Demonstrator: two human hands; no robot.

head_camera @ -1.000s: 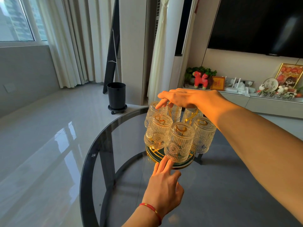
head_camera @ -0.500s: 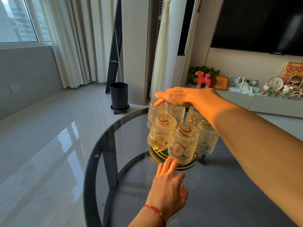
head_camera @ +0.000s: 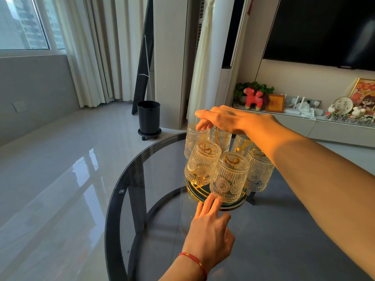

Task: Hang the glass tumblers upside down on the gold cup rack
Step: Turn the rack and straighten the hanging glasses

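Observation:
The gold cup rack (head_camera: 205, 196) stands on a round dark glass table (head_camera: 284, 240). Several ribbed glass tumblers hang on it upside down, among them a front one (head_camera: 229, 179), a front-left one (head_camera: 200, 165) and a right one (head_camera: 258, 173). My right hand (head_camera: 233, 119) reaches over the rack's top, its fingertips curled onto the upturned bottom of the far-left tumbler (head_camera: 193, 139). My left hand (head_camera: 209, 234), with a red cord at the wrist, lies low in front, its straight fingers touching the rack's round base rim.
The table's rim (head_camera: 113, 199) curves along the left, with shiny floor beyond. A black bin on wheels (head_camera: 149, 118) stands behind the table. A low shelf (head_camera: 324, 126) at the back right carries a red toy, frames and ornaments under a wall screen.
Both hands hold nearly the same places. My left fingers have edged slightly closer to the rack's base, and the view has shifted a little.

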